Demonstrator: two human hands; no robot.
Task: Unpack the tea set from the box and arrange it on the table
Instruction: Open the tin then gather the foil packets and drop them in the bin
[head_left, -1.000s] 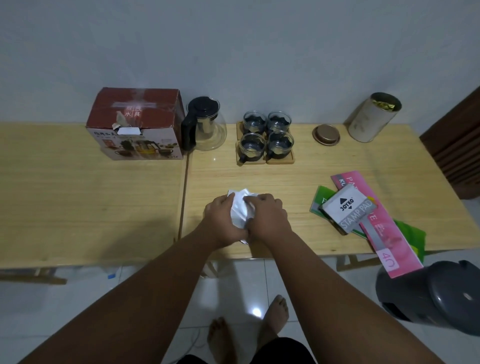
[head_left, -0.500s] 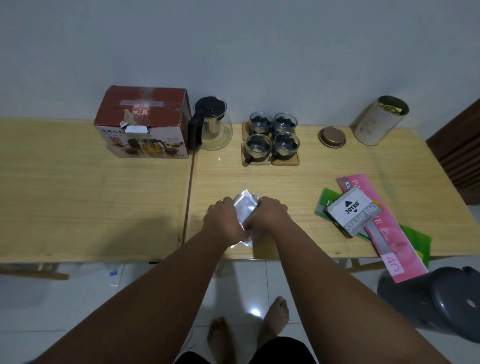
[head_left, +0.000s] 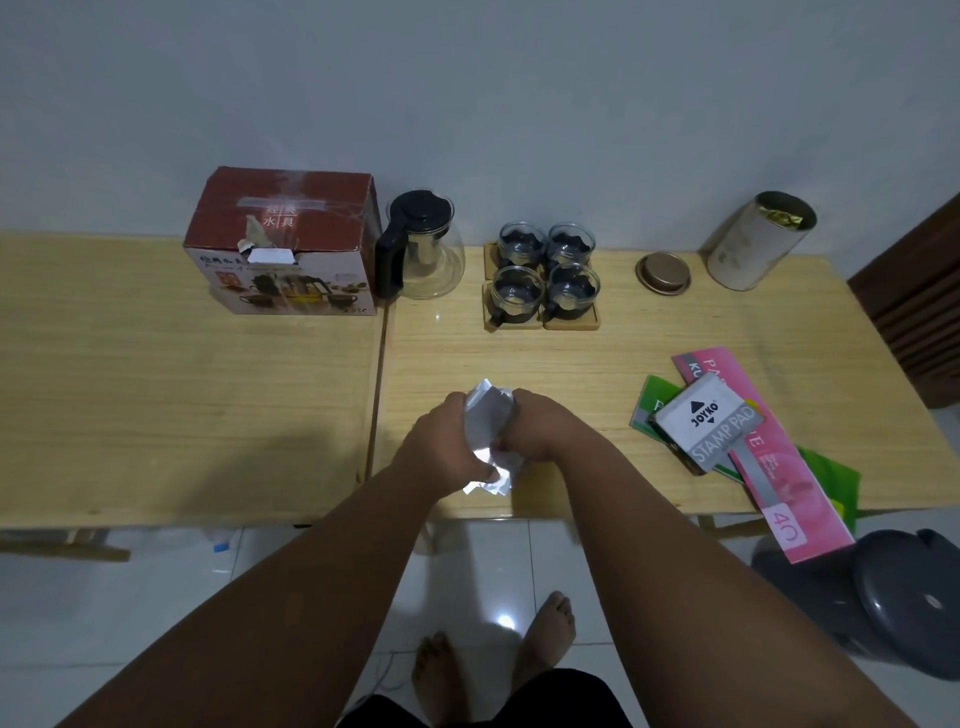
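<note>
The left hand (head_left: 447, 447) and right hand (head_left: 535, 431) are both gripping what looks like a crumpled silver packet (head_left: 485, 431) over the table (head_left: 571, 364). At the back, the teapot (head_left: 423, 249) is standing beside the box (head_left: 285, 244), cups (head_left: 545, 275) alongside.

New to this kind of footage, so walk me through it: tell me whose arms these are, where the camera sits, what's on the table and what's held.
No machine here: a person wears a wide-angle camera on the head, looking down at their own arms. The left hand and right hand both have a grip on a crumpled silver foil packet over the wooden table. At the back stand the red tea-set box, a glass teapot, four glass cups on wooden coasters, a round lid and an open canister. On the right lie a Joyko stamp pad box and a pink packet.
</note>
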